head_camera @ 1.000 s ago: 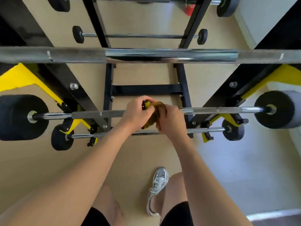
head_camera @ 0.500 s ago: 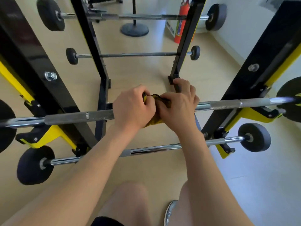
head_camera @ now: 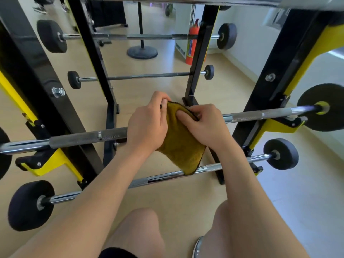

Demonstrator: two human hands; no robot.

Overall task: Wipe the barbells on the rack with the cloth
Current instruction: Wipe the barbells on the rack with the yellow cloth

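A mustard-yellow cloth [head_camera: 183, 144] hangs over the middle of a knurled barbell [head_camera: 83, 137] resting on the black and yellow rack [head_camera: 55, 116]. My left hand [head_camera: 149, 125] grips the cloth's left side on the bar. On the right, my right hand [head_camera: 206, 123] pinches its upper edge. The cloth's lower corner reaches down to a thinner chrome barbell [head_camera: 162, 178] below. Two more barbells [head_camera: 149, 36] [head_camera: 149, 76] sit on the far side of the rack.
A red fire extinguisher [head_camera: 191, 45] stands by the far right upright. Behind the rack is a round black stand base [head_camera: 142, 52]. Black weight plates [head_camera: 323, 107] [head_camera: 30, 204] cap the bar ends. My knees and a shoe are at the bottom.
The bunched cloth has been spread out and now hangs down over the bar. The view has tilted up and moved closer to the rack.
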